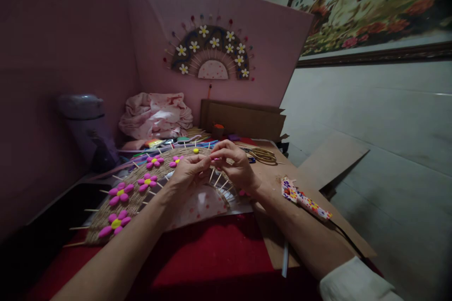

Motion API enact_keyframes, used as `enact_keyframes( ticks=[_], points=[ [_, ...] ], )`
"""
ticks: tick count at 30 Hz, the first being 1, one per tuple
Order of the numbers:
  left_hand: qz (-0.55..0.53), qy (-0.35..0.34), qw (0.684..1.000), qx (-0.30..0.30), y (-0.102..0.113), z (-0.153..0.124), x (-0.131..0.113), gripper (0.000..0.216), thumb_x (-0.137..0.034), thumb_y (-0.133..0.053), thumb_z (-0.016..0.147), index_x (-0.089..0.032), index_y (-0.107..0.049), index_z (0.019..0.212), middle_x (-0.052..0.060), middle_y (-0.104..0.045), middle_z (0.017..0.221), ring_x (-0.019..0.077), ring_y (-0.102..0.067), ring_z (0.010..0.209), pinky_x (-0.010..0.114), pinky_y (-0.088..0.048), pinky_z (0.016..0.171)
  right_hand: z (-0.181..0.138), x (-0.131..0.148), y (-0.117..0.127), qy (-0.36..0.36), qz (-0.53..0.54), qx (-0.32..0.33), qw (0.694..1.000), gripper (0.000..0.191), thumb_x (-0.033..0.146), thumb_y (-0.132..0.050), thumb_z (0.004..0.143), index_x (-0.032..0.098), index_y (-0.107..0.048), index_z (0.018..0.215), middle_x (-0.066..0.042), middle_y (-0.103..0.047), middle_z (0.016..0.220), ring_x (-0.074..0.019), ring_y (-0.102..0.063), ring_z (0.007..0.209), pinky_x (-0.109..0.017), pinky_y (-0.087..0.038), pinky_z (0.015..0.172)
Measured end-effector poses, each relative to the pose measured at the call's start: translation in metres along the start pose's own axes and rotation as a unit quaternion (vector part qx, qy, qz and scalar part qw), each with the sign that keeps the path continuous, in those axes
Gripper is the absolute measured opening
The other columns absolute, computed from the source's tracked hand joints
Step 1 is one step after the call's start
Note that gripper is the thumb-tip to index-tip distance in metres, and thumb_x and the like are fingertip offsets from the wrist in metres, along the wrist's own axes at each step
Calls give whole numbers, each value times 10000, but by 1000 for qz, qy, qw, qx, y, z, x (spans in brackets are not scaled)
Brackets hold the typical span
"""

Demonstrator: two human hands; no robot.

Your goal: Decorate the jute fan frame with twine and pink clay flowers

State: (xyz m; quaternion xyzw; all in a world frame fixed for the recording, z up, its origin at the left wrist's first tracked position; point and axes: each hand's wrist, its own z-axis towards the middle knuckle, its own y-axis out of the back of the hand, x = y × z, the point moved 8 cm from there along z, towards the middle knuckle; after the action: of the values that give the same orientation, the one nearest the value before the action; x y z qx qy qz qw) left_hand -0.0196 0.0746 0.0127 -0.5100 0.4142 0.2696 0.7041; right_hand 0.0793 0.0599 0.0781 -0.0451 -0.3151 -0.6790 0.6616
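Over the top of a twine-wrapped fan (102, 209), my left hand (190, 169) and my right hand (236, 164) meet, fingertips nearly touching. Both are closed in a pinch around a small piece of pink clay (215, 159), mostly hidden by the fingers. The fan lies on the table with thin sticks (92, 209) poking from its edge. Pink clay flowers (120, 193) with yellow centres sit along its left side. A lone yellow clay dot (196, 150) lies just beyond my left hand. The fan's spotted pink inner half-circle (201, 207) shows below my hands.
Scissors (263, 155) with gold handles lie to the right on cardboard (282, 169). A glue gun (305, 200) in a flowered cover rests beside my right forearm. Behind are crumpled pink cloth (157, 115), cardboard sheets (243, 120), and a finished-looking flowered fan (212, 51) on the pink board.
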Motion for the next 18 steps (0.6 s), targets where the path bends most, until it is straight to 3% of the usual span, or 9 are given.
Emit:
enact_keyframes(
  ticks=[3, 7, 14, 18],
  points=[
    [-16, -3, 1000, -3, 0, 0, 0, 372, -417, -769, 625, -131, -536, 575, -50, -406, 467, 25, -317, 391, 180, -227, 391, 1, 4, 3, 3, -3, -15, 1000, 35, 218, -649, 792, 197, -676, 787, -33, -564, 854, -131, -552, 783, -268, -479, 660],
    [-4, 3, 1000, 17, -4, -2, -1, 335, -333, -785, 616, -139, -519, 554, -70, -353, 417, 22, -280, 374, 175, -184, 383, 0, 4, 3, -2, -12, -14, 1000, 82, 238, -658, 786, 180, -668, 843, -49, -568, 878, -129, -547, 754, -250, -460, 595],
    [-1, 7, 1000, 9, -4, -2, -1, 333, -383, -753, 652, -133, -547, 572, -45, -410, 442, 32, -314, 381, 186, -219, 393, -1, 5, 5, 15, -25, -17, 999, 51, 233, -637, 805, 197, -669, 820, -41, -586, 878, -133, -574, 796, -277, -497, 677],
    [18, 3, 1000, 4, 0, -1, 0, 237, -300, -766, 641, -115, -618, 656, -62, -386, 428, 26, -299, 383, 169, -202, 389, -1, 2, 2, 11, -15, -3, 1000, 72, 223, -641, 800, 193, -673, 858, -53, -594, 892, -140, -576, 821, -263, -490, 644]
  ],
)
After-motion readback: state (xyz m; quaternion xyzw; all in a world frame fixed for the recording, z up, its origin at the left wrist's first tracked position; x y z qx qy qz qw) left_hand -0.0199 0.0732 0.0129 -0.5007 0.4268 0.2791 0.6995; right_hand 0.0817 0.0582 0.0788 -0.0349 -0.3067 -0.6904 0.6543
